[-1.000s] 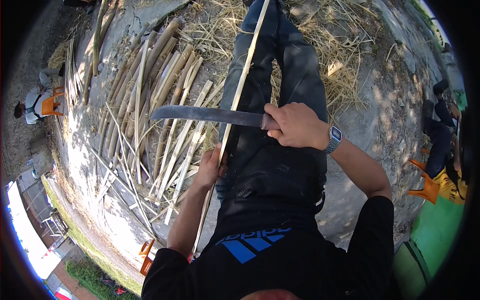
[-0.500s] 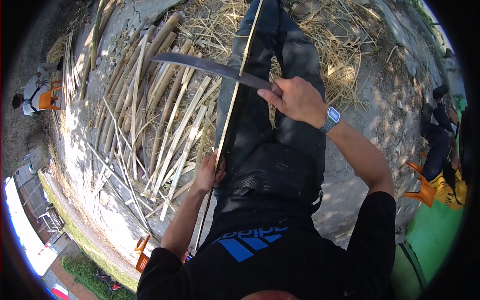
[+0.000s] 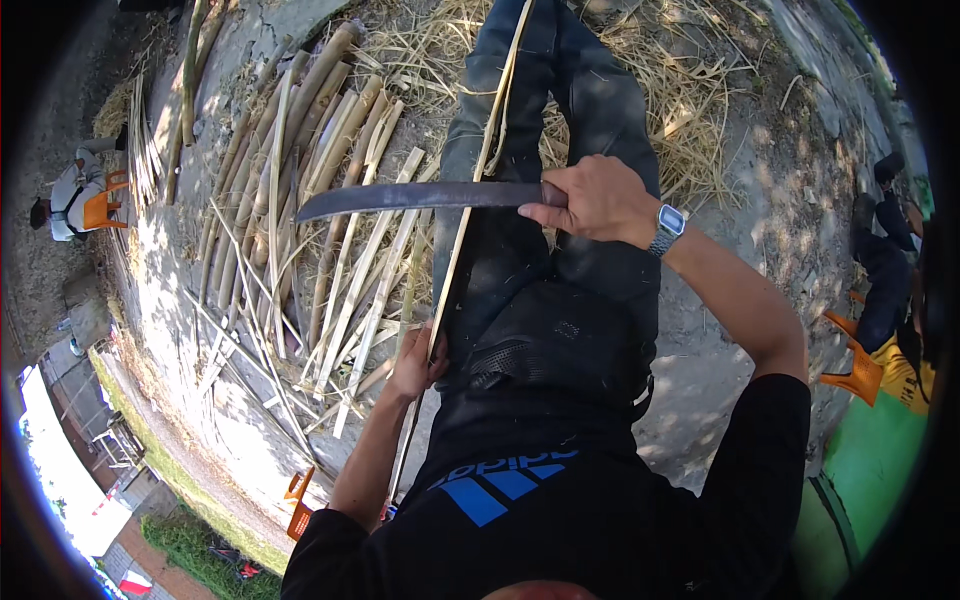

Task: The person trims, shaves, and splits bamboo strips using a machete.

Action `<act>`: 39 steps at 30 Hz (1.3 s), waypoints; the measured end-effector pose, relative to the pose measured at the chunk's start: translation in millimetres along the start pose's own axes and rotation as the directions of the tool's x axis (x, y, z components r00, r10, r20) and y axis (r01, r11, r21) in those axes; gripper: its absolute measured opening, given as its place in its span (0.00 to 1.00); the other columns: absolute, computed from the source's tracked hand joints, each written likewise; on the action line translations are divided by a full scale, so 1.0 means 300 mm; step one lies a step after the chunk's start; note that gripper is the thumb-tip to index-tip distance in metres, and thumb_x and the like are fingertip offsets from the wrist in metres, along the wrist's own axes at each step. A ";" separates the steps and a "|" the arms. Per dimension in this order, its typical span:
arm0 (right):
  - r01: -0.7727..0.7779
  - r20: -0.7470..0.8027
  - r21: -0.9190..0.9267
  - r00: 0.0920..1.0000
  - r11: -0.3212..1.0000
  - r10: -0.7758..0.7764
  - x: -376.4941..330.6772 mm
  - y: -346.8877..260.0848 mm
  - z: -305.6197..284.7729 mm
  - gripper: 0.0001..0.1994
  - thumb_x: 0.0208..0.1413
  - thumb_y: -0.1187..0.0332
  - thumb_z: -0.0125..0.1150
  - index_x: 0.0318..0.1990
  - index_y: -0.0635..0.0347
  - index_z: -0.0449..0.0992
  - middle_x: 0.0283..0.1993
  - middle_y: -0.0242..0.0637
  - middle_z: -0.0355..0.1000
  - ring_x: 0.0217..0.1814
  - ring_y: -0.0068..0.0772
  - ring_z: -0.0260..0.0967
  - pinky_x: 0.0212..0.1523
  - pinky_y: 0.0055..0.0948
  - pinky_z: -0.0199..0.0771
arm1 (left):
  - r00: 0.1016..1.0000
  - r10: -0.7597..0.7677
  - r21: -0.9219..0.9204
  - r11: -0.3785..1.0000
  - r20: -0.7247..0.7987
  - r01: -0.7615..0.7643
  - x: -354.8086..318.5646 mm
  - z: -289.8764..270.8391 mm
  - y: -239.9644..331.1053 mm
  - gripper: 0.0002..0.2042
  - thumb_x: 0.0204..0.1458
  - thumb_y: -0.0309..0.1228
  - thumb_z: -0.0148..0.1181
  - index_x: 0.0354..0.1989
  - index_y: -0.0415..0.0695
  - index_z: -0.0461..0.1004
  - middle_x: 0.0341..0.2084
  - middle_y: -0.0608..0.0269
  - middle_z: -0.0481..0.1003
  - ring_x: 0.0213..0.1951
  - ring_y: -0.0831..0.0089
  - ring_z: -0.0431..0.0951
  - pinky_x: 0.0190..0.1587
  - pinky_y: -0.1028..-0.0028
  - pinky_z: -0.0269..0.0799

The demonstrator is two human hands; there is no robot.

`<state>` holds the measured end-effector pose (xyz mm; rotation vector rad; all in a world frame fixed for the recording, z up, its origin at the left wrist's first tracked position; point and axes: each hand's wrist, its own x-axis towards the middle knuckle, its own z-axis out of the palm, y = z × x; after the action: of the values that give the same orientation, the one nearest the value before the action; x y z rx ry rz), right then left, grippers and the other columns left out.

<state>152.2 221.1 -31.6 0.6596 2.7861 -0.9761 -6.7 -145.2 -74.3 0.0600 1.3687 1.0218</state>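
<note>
My right hand is wrapped round the short handle of a machete, whose dark, curved blade points left across my legs. Under or against the blade runs a long, thin bamboo strip, laid lengthwise over my trousers. Closer to my body, my left hand grips this strip beside my left thigh, fingers curled round it. Just beyond the blade, a thin sliver stands slightly apart from the strip. The strip's far end passes out of the top of the picture.
Split bamboo slats and round bamboo poles lie heaped on my left. Pale shavings cover ground around my feet. A person sits on an orange chair at far left; another is near an orange chair at right.
The machete has slid along the strip toward my body, and its blade now lies more level. A sliver has lifted from the strip. My left hand keeps its hold.
</note>
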 end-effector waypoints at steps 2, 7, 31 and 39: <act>-0.114 -0.207 0.043 0.971 0.993 0.120 0.059 0.124 -0.079 0.32 0.63 0.35 0.55 0.25 0.59 0.77 0.18 0.44 0.71 0.23 0.50 0.74 0.27 0.43 0.71 | 1.000 -0.017 0.007 1.000 -0.006 0.017 -0.021 -0.024 -0.025 0.29 0.73 0.52 0.37 0.22 0.44 0.64 0.07 0.66 0.57 0.07 0.76 0.54 0.12 0.74 0.48; -0.188 -0.241 0.158 0.945 0.969 0.222 0.120 0.246 -0.162 0.35 0.67 0.38 0.52 0.25 0.68 0.75 0.18 0.48 0.66 0.23 0.50 0.69 0.30 0.42 0.70 | 1.000 -0.005 0.090 0.996 -0.012 0.006 0.024 -0.001 0.000 0.29 0.72 0.53 0.37 0.22 0.45 0.65 0.07 0.67 0.58 0.08 0.76 0.56 0.12 0.74 0.49; 0.314 -0.247 0.503 0.945 -0.806 0.214 -0.149 0.559 -0.223 0.26 0.70 0.46 0.41 0.21 0.50 0.60 0.19 0.24 0.59 0.16 0.20 0.57 0.26 0.22 0.63 | 0.996 -0.063 0.170 0.983 -0.069 0.074 0.007 0.011 0.083 0.30 0.72 0.52 0.39 0.21 0.44 0.66 0.07 0.65 0.61 0.09 0.75 0.60 0.12 0.73 0.53; -0.160 -0.281 0.540 0.891 0.827 0.356 -0.077 0.103 -0.106 0.30 0.66 0.41 0.55 0.24 0.60 0.71 0.16 0.33 0.65 0.16 0.34 0.64 0.21 0.32 0.66 | 0.878 0.377 0.706 0.705 -0.295 -0.065 0.030 0.105 0.078 0.28 0.72 0.44 0.45 0.22 0.34 0.71 0.12 0.47 0.68 0.17 0.57 0.72 0.23 0.56 0.62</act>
<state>187.6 253.9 -18.4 1.3958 2.6043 -1.6893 4.9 -109.8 -59.2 0.6098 2.1404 0.6890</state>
